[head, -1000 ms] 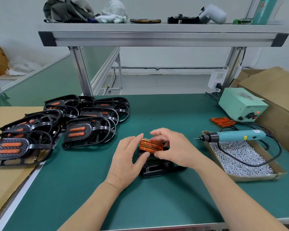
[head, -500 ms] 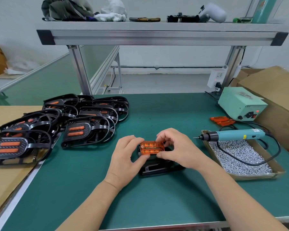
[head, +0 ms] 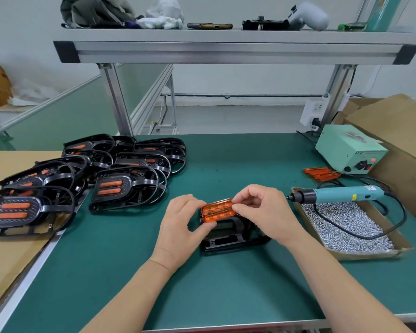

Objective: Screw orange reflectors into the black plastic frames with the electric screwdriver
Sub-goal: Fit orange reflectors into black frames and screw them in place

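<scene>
Risk of crooked seating, later cross-threaded screws: pinched orange reflector (head: 217,212) at both ends with left hand (head: 178,229), right hand (head: 264,210), held tilted over black frame (head: 226,240).

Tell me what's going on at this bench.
A person is fitting parts. The left hand and right hand both pinch an orange reflector over a black frame lying on the green mat. The electric screwdriver rests untouched across the cardboard tray of screws at the right. Finished frames are piled at the left.
</scene>
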